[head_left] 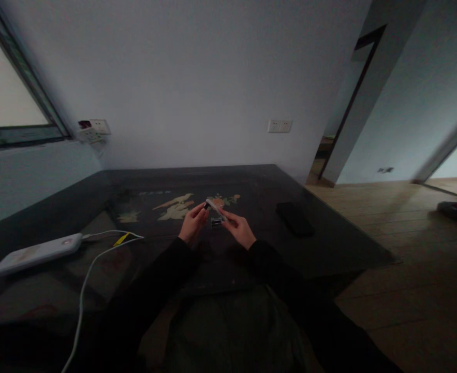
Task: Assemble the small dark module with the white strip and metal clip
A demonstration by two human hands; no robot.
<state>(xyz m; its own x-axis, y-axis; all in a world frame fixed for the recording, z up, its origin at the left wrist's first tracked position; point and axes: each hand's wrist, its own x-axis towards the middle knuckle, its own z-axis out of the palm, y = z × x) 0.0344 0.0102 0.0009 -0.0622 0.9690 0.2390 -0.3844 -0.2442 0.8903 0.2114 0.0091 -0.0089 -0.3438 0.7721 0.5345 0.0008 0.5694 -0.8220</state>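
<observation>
Pinching slim pale strip (215,208) in fingers (231,216), ten-o'clock end with left hand (192,225), four-o'clock with right hand (242,230); probably light, stiff; grip ends.

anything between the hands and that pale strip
Nothing visible: the left hand and right hand both appear to touch the pale strip. The small dark object shows just below it, between the hands.

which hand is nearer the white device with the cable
Left. The left hand is to the right of the white device, across the cable; the right hand is farther right, beyond the left.
</observation>
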